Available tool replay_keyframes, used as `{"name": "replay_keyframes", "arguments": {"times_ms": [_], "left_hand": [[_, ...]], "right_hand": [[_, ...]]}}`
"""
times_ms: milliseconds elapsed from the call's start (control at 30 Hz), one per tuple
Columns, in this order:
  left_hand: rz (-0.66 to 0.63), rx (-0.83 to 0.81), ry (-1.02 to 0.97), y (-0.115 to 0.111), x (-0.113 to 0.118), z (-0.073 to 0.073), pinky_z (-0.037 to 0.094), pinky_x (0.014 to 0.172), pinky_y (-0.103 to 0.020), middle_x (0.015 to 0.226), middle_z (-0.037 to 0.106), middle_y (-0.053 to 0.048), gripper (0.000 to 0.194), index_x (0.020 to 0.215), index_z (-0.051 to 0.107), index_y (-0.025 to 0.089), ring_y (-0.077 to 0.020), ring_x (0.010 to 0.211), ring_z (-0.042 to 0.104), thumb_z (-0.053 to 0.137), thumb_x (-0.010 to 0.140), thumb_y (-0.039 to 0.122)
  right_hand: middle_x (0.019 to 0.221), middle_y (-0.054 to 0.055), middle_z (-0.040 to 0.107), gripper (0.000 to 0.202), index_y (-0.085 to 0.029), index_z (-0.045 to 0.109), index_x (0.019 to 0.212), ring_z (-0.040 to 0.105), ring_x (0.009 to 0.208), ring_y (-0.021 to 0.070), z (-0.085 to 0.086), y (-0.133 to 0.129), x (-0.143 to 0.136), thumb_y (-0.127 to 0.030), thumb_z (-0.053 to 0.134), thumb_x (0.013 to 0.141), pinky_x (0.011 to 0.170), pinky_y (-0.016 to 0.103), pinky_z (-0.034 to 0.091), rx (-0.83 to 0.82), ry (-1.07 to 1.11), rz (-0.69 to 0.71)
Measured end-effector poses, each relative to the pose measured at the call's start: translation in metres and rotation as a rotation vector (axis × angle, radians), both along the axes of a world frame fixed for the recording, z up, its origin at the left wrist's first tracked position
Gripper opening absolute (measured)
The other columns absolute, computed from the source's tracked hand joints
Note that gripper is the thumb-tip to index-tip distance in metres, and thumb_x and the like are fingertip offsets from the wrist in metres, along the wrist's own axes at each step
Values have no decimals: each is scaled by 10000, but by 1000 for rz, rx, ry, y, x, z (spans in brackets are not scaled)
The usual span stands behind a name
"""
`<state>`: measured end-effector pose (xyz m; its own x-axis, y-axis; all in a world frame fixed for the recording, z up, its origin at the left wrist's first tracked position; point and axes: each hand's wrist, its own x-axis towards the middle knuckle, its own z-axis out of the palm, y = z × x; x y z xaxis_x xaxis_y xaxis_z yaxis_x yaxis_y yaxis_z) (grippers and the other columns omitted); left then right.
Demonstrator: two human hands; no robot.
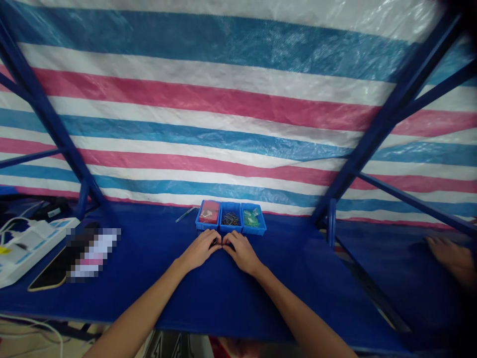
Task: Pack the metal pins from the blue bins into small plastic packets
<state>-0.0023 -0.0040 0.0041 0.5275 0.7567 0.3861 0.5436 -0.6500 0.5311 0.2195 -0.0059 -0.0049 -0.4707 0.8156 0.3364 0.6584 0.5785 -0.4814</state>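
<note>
My left hand and my right hand meet fingertip to fingertip just above the blue table. Both are closed in a pinch. Something small and dark shows at their fingertips, too tiny to name. Right behind them stand three small blue bins side by side. The left bin has a pinkish-red flat thing with small pale pieces on it. In the middle bin lies a heap of thin dark metal pieces like screws or nails. Green pieces, partly under clear plastic, fill the right bin.
A thin pen-like stick lies left of the bins. Further left are a dark phone-like slab, a blurred-out patch and a white power strip with cables. Blue metal posts flank a striped tarp. Another person's hand rests at far right.
</note>
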Motion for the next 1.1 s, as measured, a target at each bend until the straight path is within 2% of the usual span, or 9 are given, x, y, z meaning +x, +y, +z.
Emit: {"name": "replay_keyframes", "arguments": {"times_ms": [133, 300, 467, 700, 833, 1100], "left_hand": [[-6, -8, -3, 0, 1, 1, 455, 890, -330, 993, 647, -4, 26, 1022, 579, 242, -203, 965, 584, 592, 1041, 255], [-7, -33, -17, -1, 0, 2, 464, 885, -329, 1011, 647, -10, 22, 1057, 586, 245, -205, 965, 579, 573, 1048, 261], [-2, -37, -12, -2, 1, 3, 474, 872, -328, 1018, 646, -16, 47, 1070, 597, 245, -207, 959, 579, 565, 1047, 271], [-5, -30, -11, -3, 2, 7, 483, 886, -336, 1045, 668, -17, 51, 1065, 599, 247, -209, 979, 594, 556, 1038, 242], [-11, -25, 13, -5, 3, 11, 482, 879, -327, 1056, 679, -13, 68, 1059, 591, 252, -205, 975, 607, 532, 1045, 220], [1, -6, 20, -4, 3, 7, 488, 898, -345, 1050, 664, -33, 132, 1099, 606, 248, -218, 981, 597, 500, 1042, 195]], "right_hand": [[1050, 17, 642, 95, -250, 597, 1005, 621, 971, 210, 2, -1, -1, -191, 540, 1054, 848, 331, 419, -16, 1, -33], [1098, 27, 634, 70, -259, 604, 1094, 621, 998, 219, 2, -1, -2, -215, 565, 1056, 852, 339, 414, -14, -27, -27], [1056, 21, 633, 64, -240, 591, 1011, 615, 973, 212, -2, 1, -2, -204, 563, 1056, 840, 330, 411, -7, -12, -33], [1093, 29, 624, 71, -259, 603, 1064, 624, 992, 226, -3, 1, -3, -198, 571, 1048, 845, 343, 429, -1, -9, -37], [1139, 50, 619, 129, -272, 599, 1161, 629, 1029, 236, -3, 1, -3, -211, 566, 1053, 871, 357, 438, 6, -24, -49], [1060, 38, 640, 77, -239, 576, 1021, 624, 964, 224, -5, 1, -5, -182, 530, 1045, 844, 351, 425, 14, -10, -71]]}}
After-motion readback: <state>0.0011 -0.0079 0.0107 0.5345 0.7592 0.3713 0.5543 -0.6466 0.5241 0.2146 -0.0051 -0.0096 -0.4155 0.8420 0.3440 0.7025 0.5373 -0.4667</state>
